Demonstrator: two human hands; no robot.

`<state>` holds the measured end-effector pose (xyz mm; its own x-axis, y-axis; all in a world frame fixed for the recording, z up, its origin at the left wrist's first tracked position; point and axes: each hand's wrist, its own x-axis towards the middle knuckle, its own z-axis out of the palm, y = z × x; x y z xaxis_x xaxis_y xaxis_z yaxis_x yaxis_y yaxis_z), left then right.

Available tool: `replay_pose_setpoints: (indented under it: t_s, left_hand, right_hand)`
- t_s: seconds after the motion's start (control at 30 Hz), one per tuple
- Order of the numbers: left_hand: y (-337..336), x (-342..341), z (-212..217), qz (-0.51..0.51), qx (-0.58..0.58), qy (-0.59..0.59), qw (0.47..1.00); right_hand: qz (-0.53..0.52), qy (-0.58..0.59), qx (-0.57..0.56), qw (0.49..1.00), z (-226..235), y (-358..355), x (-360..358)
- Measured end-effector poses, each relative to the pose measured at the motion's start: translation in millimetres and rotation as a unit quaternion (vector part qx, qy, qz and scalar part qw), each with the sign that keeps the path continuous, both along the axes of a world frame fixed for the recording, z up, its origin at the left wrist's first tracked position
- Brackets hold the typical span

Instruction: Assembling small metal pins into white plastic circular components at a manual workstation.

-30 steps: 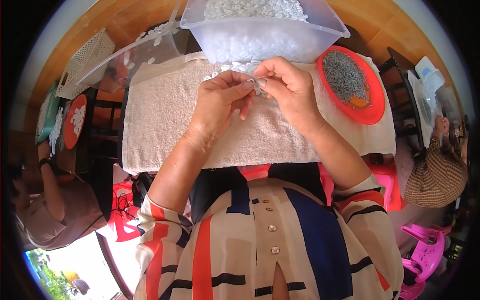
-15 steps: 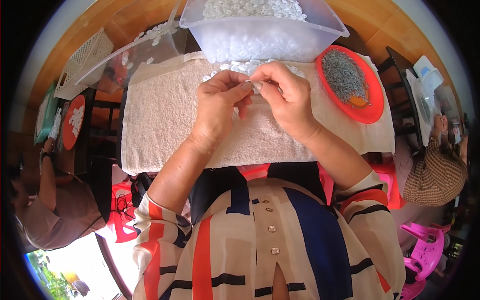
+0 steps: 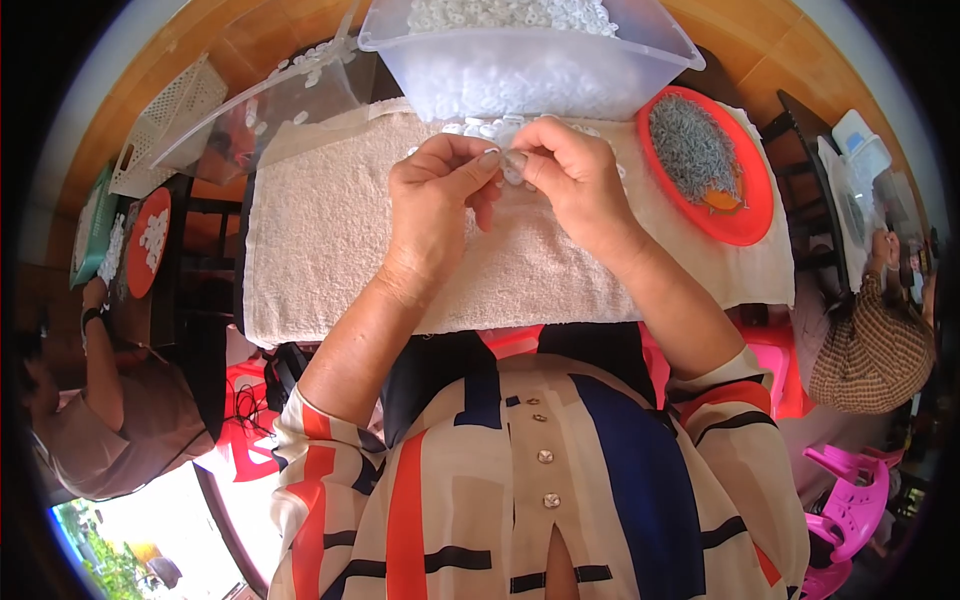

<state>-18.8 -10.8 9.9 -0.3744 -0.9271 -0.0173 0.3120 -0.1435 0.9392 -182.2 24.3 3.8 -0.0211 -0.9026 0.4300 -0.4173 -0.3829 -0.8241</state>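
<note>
I see both hands meeting over the middle of the beige towel point(image 3: 330, 250), fingertips pressed together around one small white piece point(image 3: 513, 166). The left hand point(image 3: 435, 205) pinches it from its side with thumb and forefinger, and the right hand point(image 3: 575, 180) closes on the same piece from the other side, so each grip is clenched on that little part, which sits just above the towel and right in front of the big tub. How the part is shaped I cannot tell; the fingers hide most of it

Just beyond the fingertips a small heap of loose white pieces point(image 3: 478, 128) lies on the towel, touching the near wall of the clear plastic tub point(image 3: 520, 70). That tub is filled with many more of the same small white pieces, piled close to its rim

To the right of the hands a round red tray point(image 3: 750, 215) rests on the towel's edge and holds a mound of fine grey bits, with something orange at its near side

To the left, a clear lid or shallow tray point(image 3: 265, 105) leans tilted, with a few white pieces scattered on it. Further left stands a white lattice basket point(image 3: 165, 125)

The towel covers a wooden surface point(image 3: 270, 30). At the far left another person's arm point(image 3: 100, 340) reaches by a second red tray point(image 3: 150, 240) carrying white pieces
</note>
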Motion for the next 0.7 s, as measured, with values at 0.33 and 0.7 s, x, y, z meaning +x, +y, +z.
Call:
replay_pose_setpoints:
  t_s: [0.33,0.7]
  left_hand:
    - [-3.5,-1.3,-13.3,0.043,-0.087,-0.078,0.992]
    - [6.6,-4.4,-12.2,0.054,-0.118,-0.074,0.989]
  right_hand:
    - [-0.073,0.061,-0.100,0.990,-19.1,-10.4,8.5]
    - [-0.096,0.059,-0.139,0.984,-17.9,-3.9,14.0]
